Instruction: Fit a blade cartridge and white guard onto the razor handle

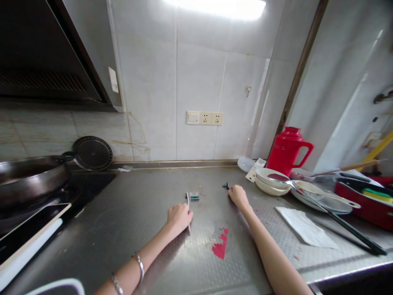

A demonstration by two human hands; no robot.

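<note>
My left hand (179,218) is closed around a thin white stick (188,200), which stands out above and below the fingers; its exact kind is unclear. Just right of the stick's upper end lies a small clear case (194,196) with dark green strips in it. My right hand (238,196) rests farther right, closed on a small dark green razor (226,186). Only the razor's head shows, pointing up and left; its handle is hidden by the fingers. A torn red piece (220,245) lies flat on the steel counter (153,184) between my forearms.
On the left, a pan (30,176) sits on the black stove beside a round dark disc (92,153). At right stand a red thermos (287,151), stacked white bowls (270,188), a long-handled ladle (337,219), a white napkin (305,227) and a red basin (362,200).
</note>
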